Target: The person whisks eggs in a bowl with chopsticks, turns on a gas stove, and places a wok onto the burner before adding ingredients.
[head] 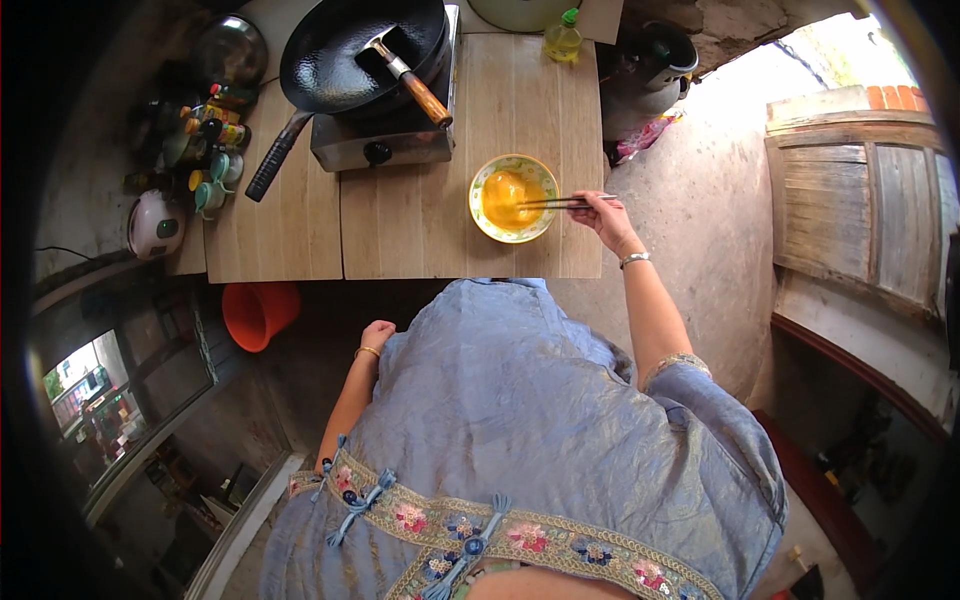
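My right hand (600, 219) grips a pair of chopsticks (559, 202), whose tips are in beaten egg (508, 196). The egg lies in a patterned bowl (514, 238) on the wooden table, near its front edge. My left hand (377, 334) hangs beside my body, below the table edge, with its fingers curled; nothing shows in it. Behind and left of the bowl, a black wok (322, 79) rests on a portable stove (390, 150). A metal spatula with a wooden handle (426, 99) lies in the wok, its handle reaching over the rim.
Condiment bottles (225, 133) and a pinkish-white appliance (155, 223) crowd the left side. The wok handle (277, 159) points towards the front left. A dish soap bottle (562, 39) stands at the back right, a gas cylinder (645, 101) beyond the table. An orange-red bucket (259, 315) is below.
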`<state>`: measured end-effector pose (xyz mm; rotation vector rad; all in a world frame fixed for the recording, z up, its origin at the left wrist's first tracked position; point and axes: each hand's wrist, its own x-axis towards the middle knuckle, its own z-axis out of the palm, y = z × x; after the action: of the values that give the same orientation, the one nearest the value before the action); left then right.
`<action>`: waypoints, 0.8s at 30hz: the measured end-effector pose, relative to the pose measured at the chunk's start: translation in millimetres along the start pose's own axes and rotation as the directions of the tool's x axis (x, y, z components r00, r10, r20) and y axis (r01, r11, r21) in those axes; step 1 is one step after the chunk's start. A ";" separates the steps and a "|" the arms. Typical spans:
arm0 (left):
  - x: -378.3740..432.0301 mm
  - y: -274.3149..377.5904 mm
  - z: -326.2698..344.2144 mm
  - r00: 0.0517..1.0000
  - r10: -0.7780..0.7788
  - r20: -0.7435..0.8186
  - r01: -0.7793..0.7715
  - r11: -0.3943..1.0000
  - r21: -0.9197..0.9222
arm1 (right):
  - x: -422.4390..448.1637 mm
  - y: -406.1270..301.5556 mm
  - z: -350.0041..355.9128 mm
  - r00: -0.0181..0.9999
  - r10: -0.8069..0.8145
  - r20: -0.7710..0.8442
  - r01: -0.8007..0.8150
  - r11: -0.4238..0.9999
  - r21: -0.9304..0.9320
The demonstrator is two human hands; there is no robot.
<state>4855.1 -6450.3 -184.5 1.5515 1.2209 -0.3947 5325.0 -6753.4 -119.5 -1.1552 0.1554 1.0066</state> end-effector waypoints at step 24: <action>5.8 7.2 5.0 0.997 -0.074 0.031 0.078 0.988 -0.131 | -23.7 -13.4 7.8 0.992 -0.110 -0.061 0.095 0.973 -0.209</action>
<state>4865.3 -6451.1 -187.0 1.3863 1.2632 -0.3753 5318.3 -6761.3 -93.2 -1.3760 0.0481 0.9046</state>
